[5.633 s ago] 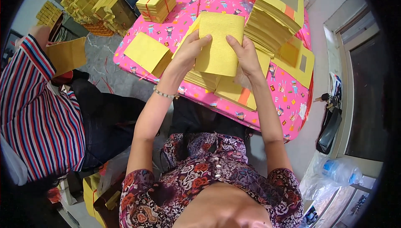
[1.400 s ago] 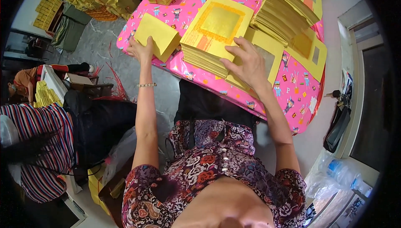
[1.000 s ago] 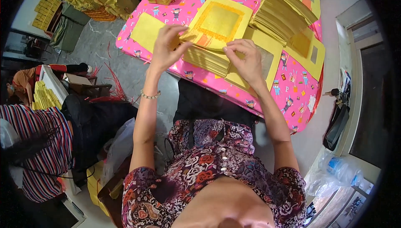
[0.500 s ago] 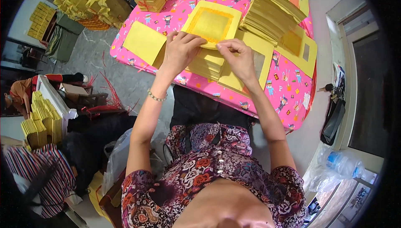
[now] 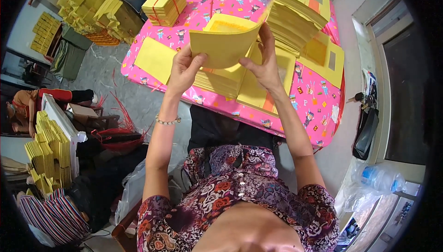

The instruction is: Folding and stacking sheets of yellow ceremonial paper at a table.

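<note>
Between my two hands stands a plain yellow paper sheet (image 5: pixel 224 49), raised and slightly curved. My left hand (image 5: pixel 186 69) pinches its lower left edge with the thumb in front. My right hand (image 5: pixel 264 63) has hold of the right side, thumb near the lower corner and fingers up along the edge. Behind the sheet, partly hidden, shows a yellow piece with an orange-edged panel (image 5: pixel 230 22). Just below my hands is a stack of yellow sheets (image 5: pixel 217 85). A yellow sheet with a grey window (image 5: pixel 249 93) lies under my right wrist.
The table has a pink patterned cover (image 5: pixel 314 113). A plain yellow sheet (image 5: pixel 152 60) lies left, a tied yellow bundle (image 5: pixel 164 5) behind it. Tall yellow stacks (image 5: pixel 293 23) stand at the right. Another person (image 5: pixel 23 109) is at far left, near more yellow stacks (image 5: pixel 50 150).
The yellow sheet was lying flat with its orange-edged face up; now a plain yellow face is lifted toward me. My hands have moved apart to its two sides.
</note>
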### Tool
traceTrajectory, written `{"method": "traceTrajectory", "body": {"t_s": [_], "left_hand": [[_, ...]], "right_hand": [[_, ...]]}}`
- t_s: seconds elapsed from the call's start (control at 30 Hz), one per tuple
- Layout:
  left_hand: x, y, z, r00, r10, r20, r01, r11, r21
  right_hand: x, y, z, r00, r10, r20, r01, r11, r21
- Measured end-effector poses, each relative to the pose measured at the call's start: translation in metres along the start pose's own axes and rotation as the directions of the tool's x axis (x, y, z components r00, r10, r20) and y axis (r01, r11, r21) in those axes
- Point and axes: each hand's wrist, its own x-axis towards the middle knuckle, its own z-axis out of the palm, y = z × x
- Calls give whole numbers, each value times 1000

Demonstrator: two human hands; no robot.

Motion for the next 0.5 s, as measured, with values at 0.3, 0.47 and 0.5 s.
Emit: {"method": "traceTrajectory", "body": {"t_s": [0.3, 0.47, 0.5], "left_hand": [[3, -9, 10, 992, -123, 11, 123, 992, -17], [10, -31, 17, 990, 60, -128, -30, 975, 219], [13, -30, 20, 978, 145, -152, -91, 945, 315]], "right_hand": [[-1, -17, 15, 983, 79, 164, -124, 951, 283], [-5, -15, 19, 973, 170, 159, -210, 935, 286], [-5, -15, 20, 973, 184, 139, -217, 933, 287]]}}
